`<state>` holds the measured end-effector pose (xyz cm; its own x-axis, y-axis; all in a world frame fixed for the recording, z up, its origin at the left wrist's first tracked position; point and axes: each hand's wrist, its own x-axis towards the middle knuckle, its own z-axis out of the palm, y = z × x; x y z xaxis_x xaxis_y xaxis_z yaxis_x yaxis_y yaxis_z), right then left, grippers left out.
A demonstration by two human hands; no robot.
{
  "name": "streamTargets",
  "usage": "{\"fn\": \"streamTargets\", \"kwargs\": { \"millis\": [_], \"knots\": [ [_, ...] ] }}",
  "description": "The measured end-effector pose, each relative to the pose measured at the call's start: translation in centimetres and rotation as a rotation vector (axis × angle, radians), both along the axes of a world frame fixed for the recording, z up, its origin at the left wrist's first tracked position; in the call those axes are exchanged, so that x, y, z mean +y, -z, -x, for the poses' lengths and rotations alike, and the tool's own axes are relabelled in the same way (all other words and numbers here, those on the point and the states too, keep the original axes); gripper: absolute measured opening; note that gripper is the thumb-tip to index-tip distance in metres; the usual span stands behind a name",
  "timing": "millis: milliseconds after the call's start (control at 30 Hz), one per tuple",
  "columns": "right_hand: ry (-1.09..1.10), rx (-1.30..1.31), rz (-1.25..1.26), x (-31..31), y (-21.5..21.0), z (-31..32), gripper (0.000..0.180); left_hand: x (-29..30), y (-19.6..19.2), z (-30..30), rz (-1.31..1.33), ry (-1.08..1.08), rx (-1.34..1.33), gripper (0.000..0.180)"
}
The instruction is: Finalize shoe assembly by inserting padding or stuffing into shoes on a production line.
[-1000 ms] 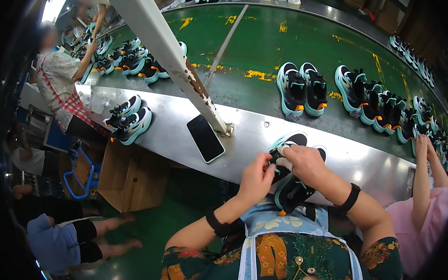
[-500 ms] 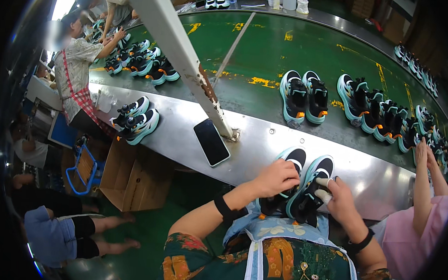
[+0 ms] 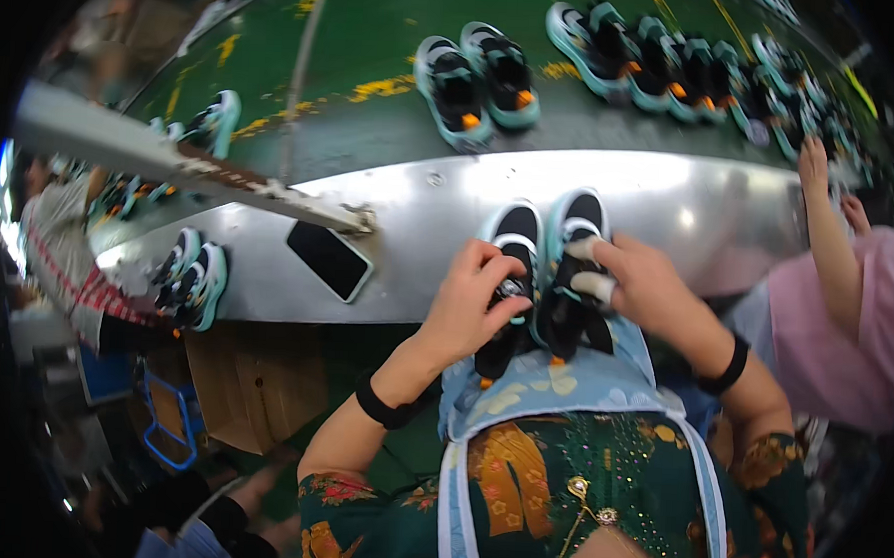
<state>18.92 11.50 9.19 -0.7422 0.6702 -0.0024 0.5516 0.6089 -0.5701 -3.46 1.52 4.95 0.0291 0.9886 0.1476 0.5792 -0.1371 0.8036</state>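
A pair of black, white and mint sneakers stands in front of me, toes pointing away, at the metal edge against my apron. My left hand [image 3: 474, 298] is curled at the left sneaker [image 3: 518, 227], thumb and forefinger pinching at a small dark round part on its upper. At the right sneaker [image 3: 578, 213], my right hand [image 3: 644, 286] has its fingers bent onto the upper near the opening. Two of its fingertips wear white covers. Whatever lies under the fingertips is partly hidden.
A phone [image 3: 330, 261] lies left of the sneakers, beside a rusty metal post [image 3: 271, 187]. Another pair [image 3: 476, 81] stands on the green belt [image 3: 368, 36], with several more to the right. Left stand more sneakers [image 3: 199, 286] and a cardboard box [image 3: 253, 385]. A co-worker's arm [image 3: 833, 226] reaches in at right.
The view has swung, so the table, post and phone sit differently. My left hand has shifted from above the left sneaker to a pinch on its upper; my right hand stays at the right sneaker.
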Motion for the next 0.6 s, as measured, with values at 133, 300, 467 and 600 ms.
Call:
{"fn": "streamTargets", "kwargs": {
  "millis": [133,300,467,600],
  "knots": [
    [0.049,0.009,-0.029,2.8,4.7,-3.5,0.031,2.5,3.9,-3.6,0.037,-0.031,-0.166,0.026],
    [0.133,0.047,-0.053,5.3,6.8,-6.5,0.028,5.6,4.2,-5.9,0.146,0.075,-0.249,0.026],
    [0.128,0.128,-0.167,4.7,9.0,-8.4,0.031,6.4,4.3,-8.3,0.159,0.038,-0.079,0.028],
    [0.160,0.091,-0.197,5.8,8.1,-9.4,0.031,6.5,5.0,-9.0,0.150,0.008,-0.141,0.025]
  ]
}}
